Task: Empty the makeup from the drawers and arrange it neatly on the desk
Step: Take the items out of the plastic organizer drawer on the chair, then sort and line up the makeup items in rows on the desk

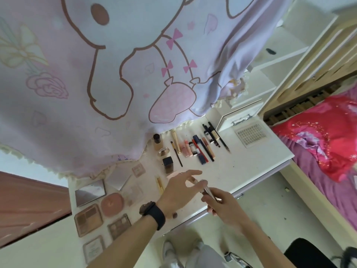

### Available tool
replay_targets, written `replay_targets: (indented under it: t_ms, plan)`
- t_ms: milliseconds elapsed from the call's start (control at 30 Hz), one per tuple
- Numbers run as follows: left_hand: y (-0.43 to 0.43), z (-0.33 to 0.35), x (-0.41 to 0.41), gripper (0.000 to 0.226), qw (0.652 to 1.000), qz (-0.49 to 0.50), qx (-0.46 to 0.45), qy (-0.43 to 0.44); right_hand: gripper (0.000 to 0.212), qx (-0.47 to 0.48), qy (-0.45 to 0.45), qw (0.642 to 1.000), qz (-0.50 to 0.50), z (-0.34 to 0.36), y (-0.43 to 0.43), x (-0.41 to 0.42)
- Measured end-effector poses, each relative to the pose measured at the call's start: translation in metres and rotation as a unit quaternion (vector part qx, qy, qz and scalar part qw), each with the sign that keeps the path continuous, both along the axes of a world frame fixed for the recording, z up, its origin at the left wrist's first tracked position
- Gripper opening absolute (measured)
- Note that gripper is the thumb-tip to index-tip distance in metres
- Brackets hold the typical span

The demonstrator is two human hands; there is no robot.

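The right hand (225, 207) is curled round a slim silvery stick (208, 191), which is pinched near its lower end between thumb and fingers. The left hand (178, 192), with a black watch (154, 212) on its wrist, is held apart and relaxed over the desk (251, 163), its fingers spread and grasping nothing. Whether its fingertips touch the stick's far end cannot be told.

The stick is seen as thin, metallic and pale grey, darker and blurred at its tip. It is held above the desk's front edge, between the two hands. Its long axis is laid diagonally, the far end pointed away from the person and to the left, toward the left hand's fingers.

Beyond the hands, a row of lipsticks and pencils (201, 149) is laid side by side, their long axes roughly parallel. A dark square-capped bottle (167, 165) is set just left of that row. Flat palettes (88, 217) and a round compact (112, 204) are grouped on the desk's left part.
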State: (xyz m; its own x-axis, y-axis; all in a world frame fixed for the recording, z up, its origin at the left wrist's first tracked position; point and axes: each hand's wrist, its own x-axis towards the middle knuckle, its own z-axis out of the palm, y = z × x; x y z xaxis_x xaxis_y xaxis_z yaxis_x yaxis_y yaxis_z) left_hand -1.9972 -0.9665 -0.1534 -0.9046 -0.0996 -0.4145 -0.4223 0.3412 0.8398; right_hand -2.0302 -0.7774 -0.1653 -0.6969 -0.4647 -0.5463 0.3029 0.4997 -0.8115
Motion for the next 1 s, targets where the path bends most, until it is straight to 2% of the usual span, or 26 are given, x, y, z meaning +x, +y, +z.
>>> replay_targets:
  t_ms: [133,200,333,467,567,633,733,867,1000]
  plan:
    - [0.021,0.003,-0.040,0.017,0.998,-0.018,0.065,0.005,0.012,0.000,0.014,1.000,-0.004,0.019,0.020,-0.022]
    - [0.027,0.002,-0.058,0.014,0.998,-0.010,0.064,0.009,0.015,0.000,0.031,0.999,-0.013,0.023,0.029,-0.039]
    - [0.031,-0.005,-0.097,0.008,0.998,0.035,0.057,0.006,0.018,0.061,0.092,0.992,0.057,0.009,0.047,-0.083]
    - [0.038,-0.022,-0.133,0.009,0.994,0.110,0.019,-0.011,0.017,0.084,0.127,0.980,0.129,-0.025,0.062,-0.133]
    - [0.053,-0.040,-0.157,0.022,0.983,0.179,0.014,-0.035,0.014,0.081,0.127,0.975,0.164,-0.055,0.069,-0.173]
    - [0.066,-0.055,-0.166,0.027,0.969,0.239,-0.043,-0.041,0.015,0.094,0.148,0.968,0.181,-0.076,0.071,-0.198]
    - [0.081,-0.080,-0.164,0.038,0.936,0.284,-0.201,-0.055,0.016,0.105,0.183,0.962,0.175,-0.098,0.064,-0.223]
    - [0.089,-0.112,-0.152,0.055,0.899,0.188,-0.392,-0.045,0.024,0.093,0.221,0.960,0.144,-0.112,0.039,-0.234]
    - [0.090,-0.147,-0.146,0.057,0.879,0.145,-0.454,-0.019,0.028,0.085,0.235,0.959,0.130,-0.126,0.021,-0.228]
